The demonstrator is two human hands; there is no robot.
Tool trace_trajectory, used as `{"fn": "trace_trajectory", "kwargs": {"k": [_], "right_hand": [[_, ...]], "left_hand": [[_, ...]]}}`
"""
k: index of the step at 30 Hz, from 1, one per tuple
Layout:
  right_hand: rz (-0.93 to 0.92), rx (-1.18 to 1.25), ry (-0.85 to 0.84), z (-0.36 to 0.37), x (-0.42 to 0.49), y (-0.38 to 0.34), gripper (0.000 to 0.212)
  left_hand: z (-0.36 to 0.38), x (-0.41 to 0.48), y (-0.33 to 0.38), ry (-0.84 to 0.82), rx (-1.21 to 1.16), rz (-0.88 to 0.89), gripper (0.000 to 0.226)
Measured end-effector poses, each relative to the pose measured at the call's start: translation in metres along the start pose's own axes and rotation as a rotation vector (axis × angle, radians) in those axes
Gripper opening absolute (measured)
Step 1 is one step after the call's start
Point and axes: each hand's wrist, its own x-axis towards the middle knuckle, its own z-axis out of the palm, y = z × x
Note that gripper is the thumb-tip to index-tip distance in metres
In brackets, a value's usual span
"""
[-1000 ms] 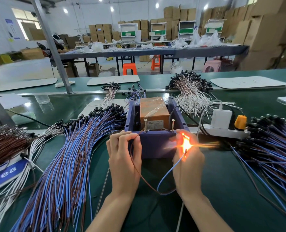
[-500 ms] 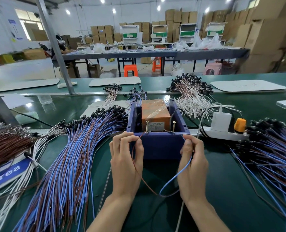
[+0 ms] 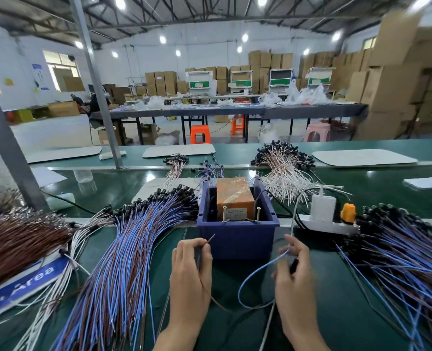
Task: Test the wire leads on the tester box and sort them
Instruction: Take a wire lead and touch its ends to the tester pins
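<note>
The wire lead (image 3: 261,268) hung at 6 o'clock of the tester box (image 3: 237,243), the left hand (image 3: 190,272) pinching its brown end, the right hand (image 3: 295,274) its blue end. For a good test, each tip should probably touch one screw (image 3: 224,214), fingers on insulation.

Factory hall: stacked cartons (image 3: 387,84), long workbenches (image 3: 235,113)

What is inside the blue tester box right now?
Inside the blue tester box sits a taped orange block with a label on its front, and two upright screws stand before it. The box's front wall hides the floor and the block's lower part.
</note>
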Motion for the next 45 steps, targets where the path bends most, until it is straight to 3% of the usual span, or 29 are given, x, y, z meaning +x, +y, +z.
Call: {"fn": "trace_trajectory", "kwargs": {"k": [2,8,12,14,16,19,23,26,28,31,35,39,45], "right_hand": [[0.023,0.057,-0.005,-0.005,-0.004,-0.003,0.054],[0.017,0.212,0.098,-0.021,-0.014,-0.01,0.05],[-0.046,0.252,0.22,-0.034,-0.016,-0.026,0.05],[-0.118,0.248,0.248,-0.041,-0.016,-0.045,0.053],[-0.25,0.243,0.234,-0.046,-0.014,-0.071,0.054],[-0.467,0.229,0.14,-0.049,-0.009,-0.118,0.043],[-0.685,0.207,0.056,-0.052,-0.01,-0.182,0.043],[-0.75,0.16,0.005,-0.068,-0.007,-0.21,0.041],[-0.804,0.082,-0.021,-0.08,-0.004,-0.221,0.04],[-0.848,0.021,-0.061,-0.091,-0.001,-0.221,0.041],[-0.695,0.015,-0.026,-0.103,0.005,-0.2,0.054],[-0.59,-0.104,0.036,-0.122,0.014,-0.175,0.03],[-0.389,-0.278,0.053,-0.164,0.032,-0.151,0.014]], "left_hand": [[-0.004,-0.005,-0.001,-0.019,-0.002,-0.047,0.004],[-0.014,-0.013,-0.002,-0.215,0.005,-0.293,0.062],[-0.032,-0.018,0.009,-0.011,0.019,-0.393,0.064],[-0.04,-0.018,0.028,0.122,0.05,-0.25,0.05],[-0.043,-0.011,0.062,0.097,0.018,-0.009,0.036],[-0.04,0.004,0.129,-0.221,-0.063,0.26,0.021],[-0.035,0.023,0.201,-0.481,-0.104,0.485,0.035],[-0.035,0.033,0.231,-0.43,-0.172,0.544,0.039],[-0.034,0.038,0.242,-0.356,-0.241,0.569,0.03],[-0.025,0.043,0.255,-0.353,-0.392,0.477,0.028],[-0.013,0.058,0.272,-0.285,-0.564,0.303,0.011],[0.001,0.073,0.282,-0.3,-0.742,0.155,0.016],[0.042,0.079,0.271,-0.333,-0.772,-0.036,0.021]]}}
